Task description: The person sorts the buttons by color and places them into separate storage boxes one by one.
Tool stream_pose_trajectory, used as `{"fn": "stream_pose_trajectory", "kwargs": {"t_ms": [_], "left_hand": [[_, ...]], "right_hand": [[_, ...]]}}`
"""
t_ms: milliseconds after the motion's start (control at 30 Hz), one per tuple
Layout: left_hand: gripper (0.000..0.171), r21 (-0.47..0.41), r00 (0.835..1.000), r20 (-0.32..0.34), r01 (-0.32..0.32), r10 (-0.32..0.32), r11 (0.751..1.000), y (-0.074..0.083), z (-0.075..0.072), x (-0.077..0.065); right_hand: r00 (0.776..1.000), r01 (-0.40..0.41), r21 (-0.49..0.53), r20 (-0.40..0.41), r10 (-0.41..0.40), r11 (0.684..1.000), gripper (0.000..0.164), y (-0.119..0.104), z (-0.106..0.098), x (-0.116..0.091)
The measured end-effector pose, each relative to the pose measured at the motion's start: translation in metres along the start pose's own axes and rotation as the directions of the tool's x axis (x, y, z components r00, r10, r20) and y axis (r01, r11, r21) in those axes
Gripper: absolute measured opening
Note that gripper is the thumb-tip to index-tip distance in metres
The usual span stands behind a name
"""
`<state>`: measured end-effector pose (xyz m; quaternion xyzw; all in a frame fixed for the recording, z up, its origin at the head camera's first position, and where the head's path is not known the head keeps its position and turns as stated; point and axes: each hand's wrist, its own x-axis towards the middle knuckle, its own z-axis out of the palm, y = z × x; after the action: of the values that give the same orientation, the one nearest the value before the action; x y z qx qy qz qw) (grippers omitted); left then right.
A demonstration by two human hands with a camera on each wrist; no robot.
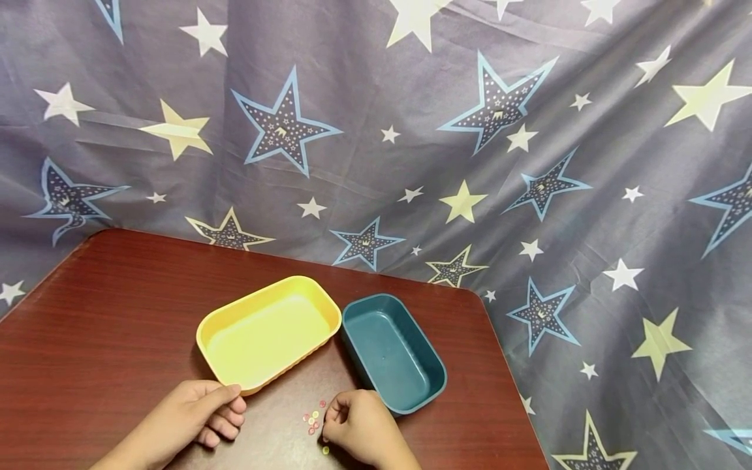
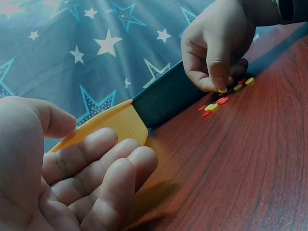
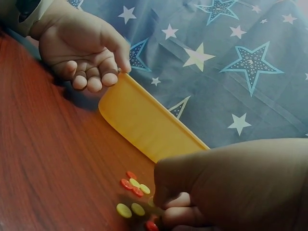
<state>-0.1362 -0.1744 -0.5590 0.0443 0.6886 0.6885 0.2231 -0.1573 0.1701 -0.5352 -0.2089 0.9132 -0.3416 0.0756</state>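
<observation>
A yellow plastic tray stands on the table, its near corner pinched at the rim between the thumb and index finger of my left hand. The other left fingers curl loosely below the rim. To its right is a dark teal tray, whose inside shows bare. My right hand is low in front of the teal tray, and its thumb and index finger pinch a small yellow button near the tabletop. Several red and yellow buttons lie loose on the table just left of that hand. Both palms are partly hidden in the head view.
The dark red wood-grain table has rounded back corners. A grey curtain with star prints hangs behind it and along its right side. The two trays meet or nearly meet at their far corners.
</observation>
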Motion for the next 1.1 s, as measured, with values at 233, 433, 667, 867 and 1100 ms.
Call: {"fn": "stream_pose_trajectory", "kwargs": {"t_ms": [233,433,667,867,1100], "left_hand": [[0.046,-0.090,0.999,0.040,-0.017,0.020,0.996,-0.003,-0.006,0.004],[0.048,-0.132,0.998,0.056,-0.020,0.027,0.991,-0.005,-0.008,0.005],[0.047,-0.146,0.997,0.068,-0.030,0.040,0.989,-0.006,-0.009,0.007],[0.046,-0.147,0.997,0.069,-0.028,0.038,0.989,-0.007,-0.010,0.007],[0.044,-0.189,0.994,0.101,-0.007,0.026,0.982,-0.007,-0.015,0.006]], "right_hand": [[0.999,-0.049,0.058,0.010,0.048,0.997,0.022,0.000,-0.002,-0.001],[0.996,-0.088,0.070,0.004,0.088,0.994,0.023,-0.003,-0.002,-0.003],[0.993,-0.114,0.151,0.021,0.112,0.982,0.022,-0.004,-0.004,-0.006],[0.995,-0.100,0.232,0.030,0.096,0.968,0.021,-0.005,-0.005,-0.006],[0.994,-0.113,0.318,0.032,0.108,0.941,0.016,-0.008,-0.002,-0.003]]}}
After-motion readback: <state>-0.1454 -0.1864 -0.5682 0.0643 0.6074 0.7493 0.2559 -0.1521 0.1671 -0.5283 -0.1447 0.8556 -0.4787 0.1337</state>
